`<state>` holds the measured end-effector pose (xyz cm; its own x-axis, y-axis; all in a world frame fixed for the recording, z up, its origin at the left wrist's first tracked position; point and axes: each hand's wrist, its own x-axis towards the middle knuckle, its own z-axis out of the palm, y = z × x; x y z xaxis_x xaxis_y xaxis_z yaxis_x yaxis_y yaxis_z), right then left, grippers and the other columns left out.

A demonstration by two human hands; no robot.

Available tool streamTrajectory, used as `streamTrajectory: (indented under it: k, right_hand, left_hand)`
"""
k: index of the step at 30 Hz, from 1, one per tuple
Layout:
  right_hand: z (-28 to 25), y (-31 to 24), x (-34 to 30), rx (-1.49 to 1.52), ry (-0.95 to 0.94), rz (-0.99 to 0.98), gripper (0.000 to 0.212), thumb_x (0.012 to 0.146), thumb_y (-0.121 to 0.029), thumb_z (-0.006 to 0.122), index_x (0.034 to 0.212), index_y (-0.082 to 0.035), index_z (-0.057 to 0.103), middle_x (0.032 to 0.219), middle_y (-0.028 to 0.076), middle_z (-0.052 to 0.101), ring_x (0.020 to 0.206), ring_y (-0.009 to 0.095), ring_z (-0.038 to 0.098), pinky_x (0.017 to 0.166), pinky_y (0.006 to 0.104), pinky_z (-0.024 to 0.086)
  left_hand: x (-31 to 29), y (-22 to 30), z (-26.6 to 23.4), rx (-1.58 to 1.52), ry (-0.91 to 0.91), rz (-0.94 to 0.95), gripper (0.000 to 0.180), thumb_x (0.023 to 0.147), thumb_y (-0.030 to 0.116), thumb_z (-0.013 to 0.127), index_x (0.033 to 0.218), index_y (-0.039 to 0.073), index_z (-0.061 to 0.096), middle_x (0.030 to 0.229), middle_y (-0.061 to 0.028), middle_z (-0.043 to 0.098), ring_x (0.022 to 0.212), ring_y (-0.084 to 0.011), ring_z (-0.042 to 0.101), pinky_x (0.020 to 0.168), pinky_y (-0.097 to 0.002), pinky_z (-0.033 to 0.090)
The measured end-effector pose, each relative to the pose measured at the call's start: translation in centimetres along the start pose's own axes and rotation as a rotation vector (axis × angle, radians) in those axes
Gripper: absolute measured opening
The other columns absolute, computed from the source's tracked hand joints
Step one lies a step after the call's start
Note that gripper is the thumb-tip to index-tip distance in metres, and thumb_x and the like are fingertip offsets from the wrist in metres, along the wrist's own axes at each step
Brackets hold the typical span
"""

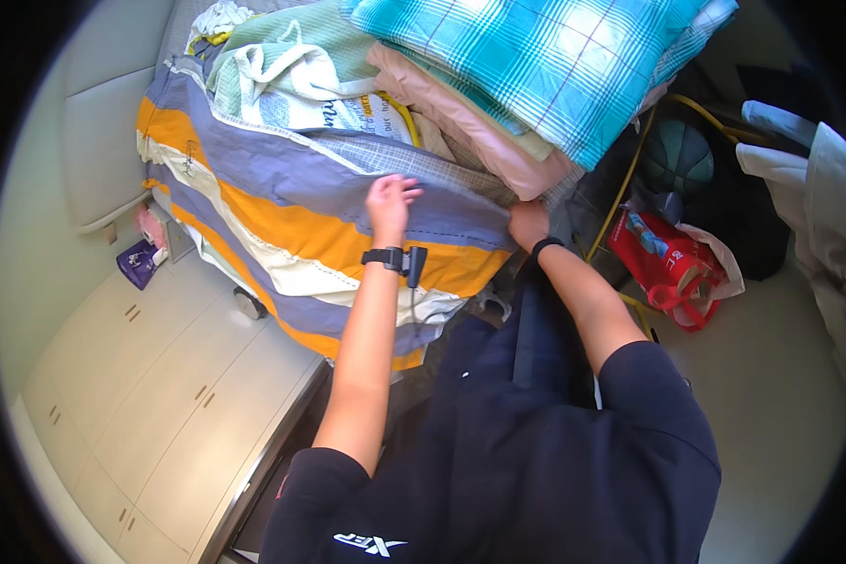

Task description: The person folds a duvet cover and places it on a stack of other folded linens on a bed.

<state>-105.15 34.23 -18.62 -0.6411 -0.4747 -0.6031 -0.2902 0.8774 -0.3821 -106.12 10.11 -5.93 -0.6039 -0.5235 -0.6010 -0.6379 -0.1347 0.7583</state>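
Note:
A striped bed cover (pixel 282 211) in grey-purple, orange and white hangs over the near side of the bed. Its right corner is gripped by my right hand (pixel 528 226), fingers closed around the fabric just below the folded bedding. My left hand (pixel 392 202) is over the cover's grey band with its fingers apart and nothing in them; whether it touches the cloth I cannot tell. A black strap with a small device sits on my left wrist. Beyond the cover's piped edge lie a pale green blanket (pixel 334 42) and a white printed cloth (pixel 324 111).
Folded pink bedding (pixel 479 132) and a turquoise plaid quilt (pixel 545 70) are stacked at the back. To the right are a ball (pixel 677 155), a red bag (pixel 663 258) and hanging pale clothes (pixel 822 188). White cabinets (pixel 169 395) stand at left.

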Motion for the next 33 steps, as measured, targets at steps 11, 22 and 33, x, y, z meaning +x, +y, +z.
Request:
streamTrajectory:
  k: [11, 22, 33]
  right_hand:
    - [-2.8, 0.4, 0.1, 0.103, -0.161, 0.189, 0.056, 0.064, -0.035, 0.06, 0.111, -0.006, 0.05, 0.107, 0.017, 0.054, 0.101, 0.031, 0.051, 0.084, 0.0431, 0.04]
    - [-9.1, -6.1, -14.2, 0.436, -0.237, -0.426, 0.021, 0.061, -0.013, 0.049, 0.073, 0.003, 0.056, 0.063, 0.014, 0.059, 0.058, 0.027, 0.056, 0.056, 0.0339, 0.044]
    - [-17.1, -19.1, -35.3, 1.499, -0.268, -0.448, 0.043, 0.054, 0.0, 0.04, 0.095, 0.005, 0.051, 0.093, 0.012, 0.055, 0.082, 0.023, 0.053, 0.079, 0.0318, 0.042]
  left_hand:
    - [-15.4, -11.8, 2.3, 0.511, -0.444, -0.098, 0.021, 0.078, 0.023, 0.056, 0.086, 0.003, 0.058, 0.074, -0.0077, 0.06, 0.071, -0.016, 0.057, 0.064, -0.0272, 0.045]
    - [-26.9, -14.0, -0.6, 0.667, -0.172, 0.308, 0.067, 0.063, 0.033, 0.066, 0.117, 0.0, 0.042, 0.109, -0.0202, 0.049, 0.103, -0.0307, 0.047, 0.085, -0.039, 0.039]
    - [-38.5, -12.3, -8.0, -0.034, 0.95, 0.527, 0.016, 0.064, 0.011, 0.055, 0.078, 0.003, 0.06, 0.069, -0.0159, 0.058, 0.066, -0.0329, 0.056, 0.057, -0.0358, 0.043]
